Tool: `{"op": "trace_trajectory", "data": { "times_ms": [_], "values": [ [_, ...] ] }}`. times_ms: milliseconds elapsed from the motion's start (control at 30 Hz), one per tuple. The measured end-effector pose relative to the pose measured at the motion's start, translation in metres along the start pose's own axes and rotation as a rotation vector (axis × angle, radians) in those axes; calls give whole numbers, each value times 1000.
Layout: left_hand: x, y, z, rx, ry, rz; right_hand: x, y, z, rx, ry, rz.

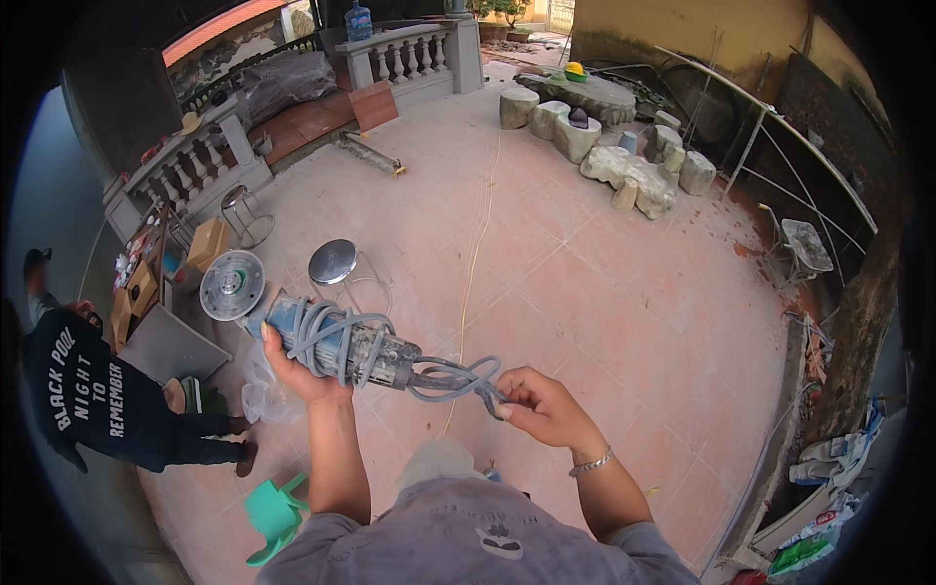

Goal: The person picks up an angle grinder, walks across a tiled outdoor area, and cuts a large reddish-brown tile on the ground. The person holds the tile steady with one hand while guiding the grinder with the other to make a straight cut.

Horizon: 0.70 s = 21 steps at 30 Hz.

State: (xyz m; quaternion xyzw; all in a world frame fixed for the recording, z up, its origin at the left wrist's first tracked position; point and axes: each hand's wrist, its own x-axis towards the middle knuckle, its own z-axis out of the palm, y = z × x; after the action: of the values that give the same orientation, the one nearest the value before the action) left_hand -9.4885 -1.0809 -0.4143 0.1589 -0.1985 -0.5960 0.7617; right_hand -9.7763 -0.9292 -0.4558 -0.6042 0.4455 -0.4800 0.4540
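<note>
My left hand (304,370) grips a blue and grey angle grinder (388,359) near its head, holding it sideways above the floor. A metal disc (219,285) is fitted at the grinder's left end. Grey cable is wound in loops round the body and hangs in further loops (444,380) from the rear. My right hand (534,408) pinches that cable, with its fingers closed around it. A steel stool (331,261) stands below and beyond the tool.
A co-worker (117,400) in dark clothing stands at left by boxes (208,237). A green plastic chair (271,517) is low left. A long pale cord (486,210) crosses the tiles. Stone seats (575,136) stand at back right, a wheelbarrow (801,249) at right, a balustrade (414,58) behind.
</note>
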Motion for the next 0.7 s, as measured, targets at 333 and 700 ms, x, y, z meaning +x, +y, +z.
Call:
{"op": "trace_trajectory", "data": {
  "times_ms": [333, 700],
  "values": [
    [300, -189, 7, 30, -192, 112, 340, 121, -168, 186, -49, 244],
    [621, -293, 62, 15, -200, 89, 690, 230, -266, 205, -462, 472]
  ]
}}
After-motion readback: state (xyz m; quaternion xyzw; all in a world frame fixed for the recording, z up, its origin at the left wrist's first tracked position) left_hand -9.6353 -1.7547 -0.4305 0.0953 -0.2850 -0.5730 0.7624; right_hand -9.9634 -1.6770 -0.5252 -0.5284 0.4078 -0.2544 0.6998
